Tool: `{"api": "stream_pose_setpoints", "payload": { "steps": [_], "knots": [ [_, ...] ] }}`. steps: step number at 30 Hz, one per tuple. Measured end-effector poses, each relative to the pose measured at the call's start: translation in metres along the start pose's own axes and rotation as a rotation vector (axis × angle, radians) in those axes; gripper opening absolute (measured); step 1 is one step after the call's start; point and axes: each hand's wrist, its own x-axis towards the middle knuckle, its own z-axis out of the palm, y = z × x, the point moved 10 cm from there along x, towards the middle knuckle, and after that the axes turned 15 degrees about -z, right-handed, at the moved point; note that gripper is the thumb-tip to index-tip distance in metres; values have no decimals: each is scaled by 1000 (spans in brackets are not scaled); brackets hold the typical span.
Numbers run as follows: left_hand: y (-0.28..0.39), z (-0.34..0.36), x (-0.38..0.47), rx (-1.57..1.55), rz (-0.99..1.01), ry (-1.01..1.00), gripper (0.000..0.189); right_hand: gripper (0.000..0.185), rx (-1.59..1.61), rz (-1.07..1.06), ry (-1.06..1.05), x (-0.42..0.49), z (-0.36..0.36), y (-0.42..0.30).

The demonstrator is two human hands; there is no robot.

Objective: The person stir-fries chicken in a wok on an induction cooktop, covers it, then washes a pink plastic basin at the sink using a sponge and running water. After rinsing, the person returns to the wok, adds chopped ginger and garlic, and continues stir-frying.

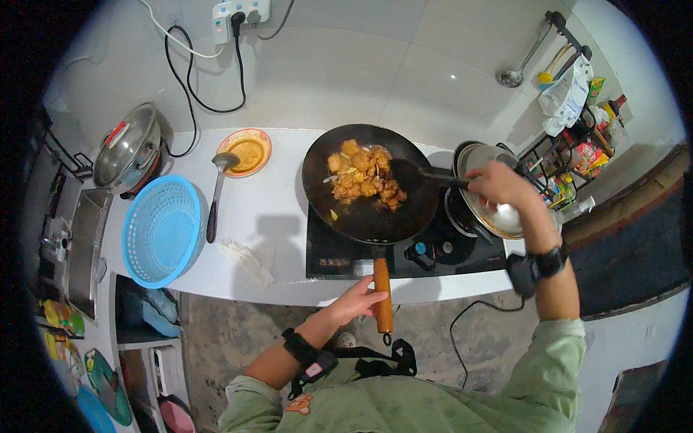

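Note:
A dark wok (346, 216) sits on the black cooktop (335, 265), with browned pieces of food (357, 170) that look like meat lying in it. My left hand (354, 301) holds the wok's wooden handle (383, 303), which points back towards my body. In my right hand (501, 184) is the handle of a black spatula (411, 174); its blade rests in the wok against the right side of the food. Beneath and behind that hand is a pot with a glass lid (509, 214), partly hidden by the hand.
Left of the cooktop are an orange-rimmed plate (262, 142), a metal spoon (216, 187), a crumpled tissue (246, 260) and a blue plastic basket (162, 233). A lidded pan (130, 146) stands farther left near the sink (86, 243). A condiment rack (568, 146) borders the right side.

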Motion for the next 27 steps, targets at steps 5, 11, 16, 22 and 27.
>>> {"api": "stream_pose_setpoints", "payload": {
  "steps": [5,11,16,22,27],
  "knots": [
    [-2,-1,1,-3,-2,13,57,17,65,282,-73,60,-21,61],
    [4,1,0,-35,23,-6,56,23,896,193,13,90,86,86],
    [4,1,-4,15,-1,-1,59,38,196,-365,161,59,81,1],
    [8,1,-8,18,8,20,58,42,-363,-376,260,1,61,-55],
    [8,5,-5,-36,12,-13,56,44,-240,-360,353,44,77,-56]
  ]
}}
